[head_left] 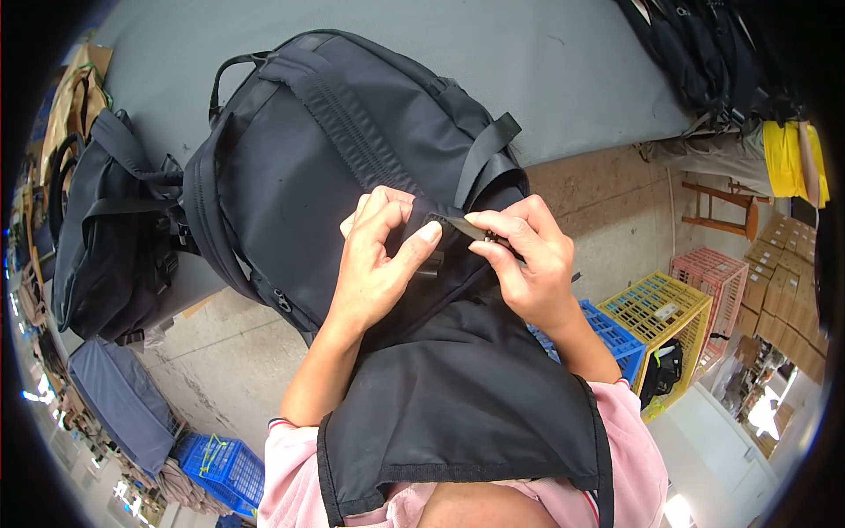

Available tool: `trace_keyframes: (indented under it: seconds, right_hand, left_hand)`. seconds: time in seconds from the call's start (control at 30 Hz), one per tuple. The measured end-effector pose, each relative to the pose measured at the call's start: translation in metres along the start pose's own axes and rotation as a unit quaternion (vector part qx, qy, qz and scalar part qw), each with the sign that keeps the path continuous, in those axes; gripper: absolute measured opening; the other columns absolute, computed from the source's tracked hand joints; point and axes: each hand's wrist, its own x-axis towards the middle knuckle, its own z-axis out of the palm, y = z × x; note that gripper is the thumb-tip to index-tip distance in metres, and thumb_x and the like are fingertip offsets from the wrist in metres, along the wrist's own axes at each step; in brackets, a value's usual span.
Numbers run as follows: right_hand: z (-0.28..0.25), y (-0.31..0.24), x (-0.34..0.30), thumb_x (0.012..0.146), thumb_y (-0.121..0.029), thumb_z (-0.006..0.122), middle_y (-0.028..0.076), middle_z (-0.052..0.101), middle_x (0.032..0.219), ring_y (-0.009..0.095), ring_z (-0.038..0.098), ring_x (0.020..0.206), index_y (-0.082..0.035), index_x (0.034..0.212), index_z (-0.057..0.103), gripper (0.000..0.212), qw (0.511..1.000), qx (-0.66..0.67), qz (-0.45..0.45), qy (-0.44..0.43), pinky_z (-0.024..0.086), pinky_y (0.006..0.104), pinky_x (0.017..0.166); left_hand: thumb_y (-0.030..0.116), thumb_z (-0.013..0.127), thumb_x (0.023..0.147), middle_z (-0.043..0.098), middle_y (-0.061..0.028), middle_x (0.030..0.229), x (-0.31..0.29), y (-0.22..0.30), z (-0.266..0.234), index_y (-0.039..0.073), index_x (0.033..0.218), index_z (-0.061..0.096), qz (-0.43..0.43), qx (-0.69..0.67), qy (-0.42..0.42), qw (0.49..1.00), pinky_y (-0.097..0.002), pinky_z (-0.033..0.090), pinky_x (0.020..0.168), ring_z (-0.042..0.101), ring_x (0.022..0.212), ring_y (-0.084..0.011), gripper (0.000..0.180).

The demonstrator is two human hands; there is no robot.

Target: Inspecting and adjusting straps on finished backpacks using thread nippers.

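Observation:
A large black backpack lies on the grey table, its near end toward me. My left hand pinches a short black strap of the backpack between thumb and fingers. My right hand is closed on the other end of that strap, with a small dark piece partly hidden under its fingertips. Just beyond the right hand, a loop of wide black webbing stands up from the bag. A broad stitched strap runs across the bag toward my left hand.
Another black bag sits at the left on the grey table, and more black bags lie at the far right. Yellow, blue and pink crates stand on the right floor near a wooden stool and cardboard boxes.

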Motion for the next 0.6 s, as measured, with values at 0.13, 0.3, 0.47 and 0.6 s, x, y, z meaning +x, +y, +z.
trace_keyframes:
  seconds: [0.13, 0.3, 0.47, 0.6]
  right_hand:
    - [-0.019, -0.008, -0.002, 0.072, 0.003, 0.071, 0.002, 0.054, 0.082, 0.009, 0.051, 0.071, -0.001, 0.098, 0.064, 0.027, 0.963, 0.248, 0.06, -0.086, 0.042, 0.0222, 0.06]
    - [-0.012, -0.002, -0.008, 0.077, 0.003, 0.069, 0.0, 0.048, 0.083, 0.005, 0.048, 0.071, 0.001, 0.105, 0.058, 0.03, 0.923, 0.311, 0.213, -0.076, 0.041, 0.0179, 0.067]
    - [0.005, -0.024, 0.023, 0.09, -0.002, 0.055, 0.006, 0.064, 0.085, 0.003, 0.048, 0.052, 0.003, 0.114, 0.057, 0.024, 0.927, 0.3, 0.186, -0.125, 0.04, 0.0183, 0.05]
    - [0.025, -0.009, 0.043, 0.094, -0.011, 0.052, 0.012, 0.068, 0.096, 0.002, 0.043, 0.045, 0.001, 0.135, 0.039, 0.045, 0.82, 0.412, 0.307, -0.251, 0.036, 0.0174, 0.043]
  left_hand:
    - [0.022, 0.07, 0.079, 0.054, -0.0095, 0.114, -0.011, 0.003, -0.003, 0.001, 0.082, 0.06, 0.08, 0.018, 0.035, 0.996, -0.0356, 0.035, 0.093, 0.047, 0.106, -0.0226, 0.023]
    - [0.019, 0.071, 0.082, 0.046, -0.014, 0.124, -0.037, -0.011, 0.004, 0.0, 0.099, 0.062, 0.083, -0.132, 0.189, 0.97, -0.0355, 0.037, 0.096, 0.045, 0.114, -0.0221, 0.027]
    - [0.026, 0.061, 0.089, 0.056, -0.0111, 0.08, -0.05, -0.02, 0.007, 0.0, 0.096, 0.053, -0.134, -0.592, -0.086, 0.79, -0.0328, 0.049, 0.069, 0.057, 0.07, -0.0196, 0.028]
    - [0.026, 0.051, 0.094, 0.053, -0.0086, 0.068, -0.044, -0.035, 0.007, -0.002, 0.106, 0.054, -0.23, -0.639, -0.149, 0.719, -0.0268, 0.045, 0.054, 0.049, 0.053, -0.0141, 0.031]
